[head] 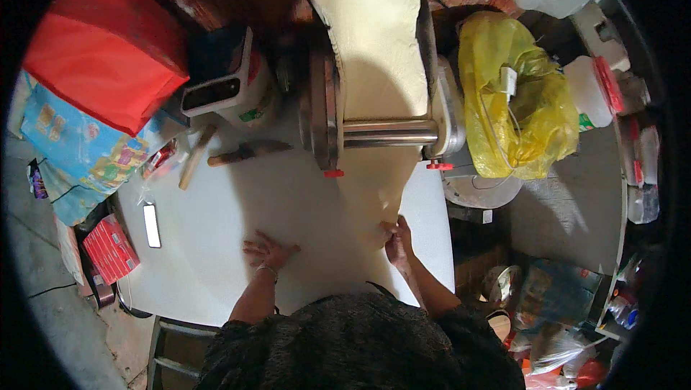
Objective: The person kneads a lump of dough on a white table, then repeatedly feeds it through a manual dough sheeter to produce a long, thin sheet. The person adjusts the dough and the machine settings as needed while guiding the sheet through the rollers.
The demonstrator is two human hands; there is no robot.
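Observation:
A dough sheeter with steel rollers (390, 134) stands at the far side of the white table. A thick pale dough sheet (372, 23) lies on its feed chute. Below the rollers a thinner length of dough (372, 185) runs down onto the tabletop, its near end blurred in shadow. My right hand (398, 243) grips the right edge of this thin length, fingers curled. To the left, my left hand (270, 251) is spread on the white tabletop (189, 260), apart from the dough and holding nothing.
A knife (248, 152) and a wooden rolling pin (197, 158) lie left of the sheeter, with a phone (152, 226) nearer. A red bag (113, 50) and red box (111, 248) are at left. Right of the sheeter sits a yellow plastic bag (518, 120) with a white cable.

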